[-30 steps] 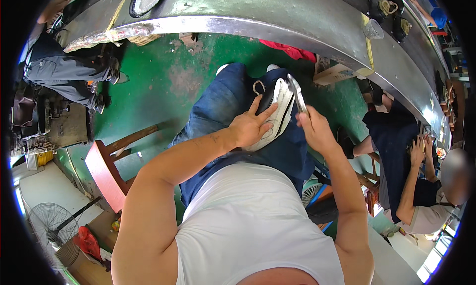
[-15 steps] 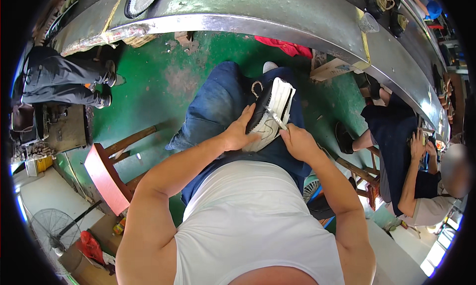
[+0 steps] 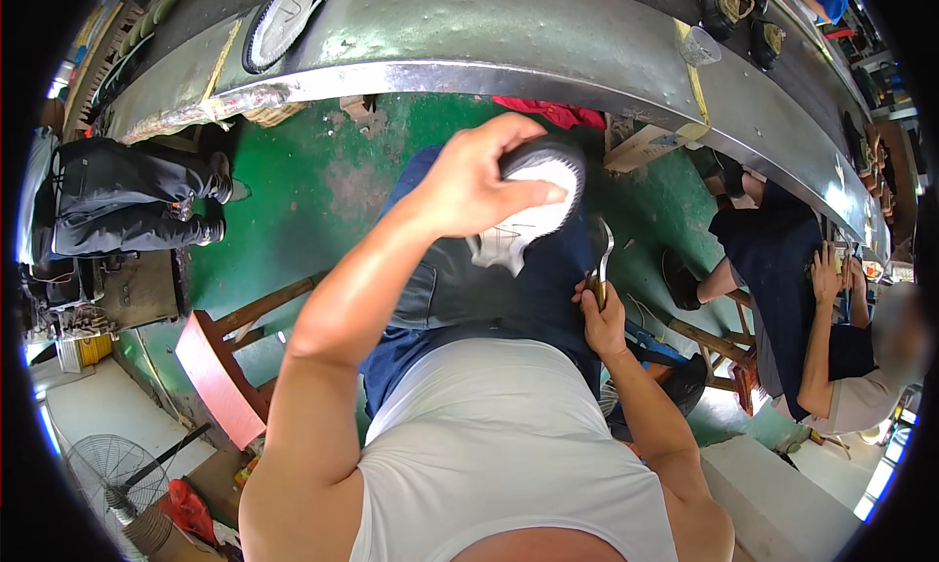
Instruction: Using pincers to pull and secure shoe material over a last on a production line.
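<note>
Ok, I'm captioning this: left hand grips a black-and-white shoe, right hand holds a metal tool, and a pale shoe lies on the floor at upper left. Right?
One place is wrong: the head view shows the pale shoe lying on the metal bench. The left hand grips the black-and-white shoe, the right hand the metal tool.

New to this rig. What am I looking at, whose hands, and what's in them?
No robot here: these are a person's bare hands. Every picture comes from the left of two fisheye cameras worn on that person's head, looking down; the lens bends straight edges. The left hand holds a black-and-white shoe above the lap. The right hand grips a curved metal tool. On the metal bench ahead lie a pale shoe, a clear cup and dark shoes.
</note>
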### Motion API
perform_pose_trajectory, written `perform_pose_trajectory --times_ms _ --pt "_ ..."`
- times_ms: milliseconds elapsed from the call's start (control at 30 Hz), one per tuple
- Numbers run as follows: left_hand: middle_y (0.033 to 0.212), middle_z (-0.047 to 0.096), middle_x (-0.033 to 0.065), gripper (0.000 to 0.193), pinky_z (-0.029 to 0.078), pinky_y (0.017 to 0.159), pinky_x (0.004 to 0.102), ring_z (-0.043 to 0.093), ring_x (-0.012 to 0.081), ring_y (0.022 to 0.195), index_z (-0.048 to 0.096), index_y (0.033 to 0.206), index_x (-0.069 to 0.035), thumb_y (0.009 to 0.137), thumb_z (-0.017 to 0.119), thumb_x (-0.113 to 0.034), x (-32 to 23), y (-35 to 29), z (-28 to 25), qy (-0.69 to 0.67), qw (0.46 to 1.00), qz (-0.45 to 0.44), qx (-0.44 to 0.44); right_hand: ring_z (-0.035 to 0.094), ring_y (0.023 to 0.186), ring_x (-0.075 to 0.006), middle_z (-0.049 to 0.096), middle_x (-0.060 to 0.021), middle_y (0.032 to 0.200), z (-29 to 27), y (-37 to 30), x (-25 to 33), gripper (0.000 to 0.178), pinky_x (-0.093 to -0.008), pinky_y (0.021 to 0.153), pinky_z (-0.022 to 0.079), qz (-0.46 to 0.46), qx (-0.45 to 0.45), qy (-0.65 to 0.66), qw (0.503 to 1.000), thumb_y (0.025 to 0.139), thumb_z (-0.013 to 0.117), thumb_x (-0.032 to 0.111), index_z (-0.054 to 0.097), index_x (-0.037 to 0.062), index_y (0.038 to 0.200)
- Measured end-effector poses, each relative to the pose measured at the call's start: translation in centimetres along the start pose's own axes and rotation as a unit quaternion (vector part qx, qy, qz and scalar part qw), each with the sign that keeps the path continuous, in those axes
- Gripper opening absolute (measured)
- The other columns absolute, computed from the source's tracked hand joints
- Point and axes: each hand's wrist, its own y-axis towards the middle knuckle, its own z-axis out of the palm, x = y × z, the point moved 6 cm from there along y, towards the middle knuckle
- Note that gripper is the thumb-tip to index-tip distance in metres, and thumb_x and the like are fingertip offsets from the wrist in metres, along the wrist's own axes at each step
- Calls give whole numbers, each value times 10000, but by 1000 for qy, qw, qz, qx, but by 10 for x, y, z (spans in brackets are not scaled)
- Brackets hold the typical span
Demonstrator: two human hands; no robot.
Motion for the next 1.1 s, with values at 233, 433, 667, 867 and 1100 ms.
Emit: perform_pose_trajectory --times_ms 233,433,667,867,1100 --pt "964 705 219 501 539 801 378 700 315 911 661 1123 13 817 760 -371 152 -28 67 9 992 -113 51 682 832 -238 688 -131 941 -9 26 36 229 -338 789 521 29 134 -136 981 949 582 129 588 -23 1121" --pt "814 666 216 198 515 650 430 671 372 730 699 995 -33 920 640 -206 131 -84 57 205 969 -129 -46 619 1052 -424 629 -272 1137 8 33 73 542 -423 920 480 -28 279 -248 927 918 607 192 467 -28 1392" --pt "743 658 192 230 525 625 491 638 413 685 672 935 18 940 585 -194 104 -81 70 313 948 -14 -56 650 732 -250 654 -148 806 18 66 119 241 -403 692 520 185 381 -250 871 916 613 207 565 -27 945" --pt "967 704 212 468 536 817 409 687 300 890 665 1089 4 1032 435 -400 172 -49 55 32 970 -137 -198 663 773 -344 668 -185 854 36 103 126 273 -446 708 515 16 416 -427 803 937 601 242 600 -29 973" --pt "1255 633 66 529 489 973 362 608 173 1114 530 1383 -108 1023 473 -490 189 -67 86 -517 782 -347 -22 633 883 -456 663 -262 888 60 85 69 294 -509 788 494 12 284 -290 914 915 616 269 626 -24 928"
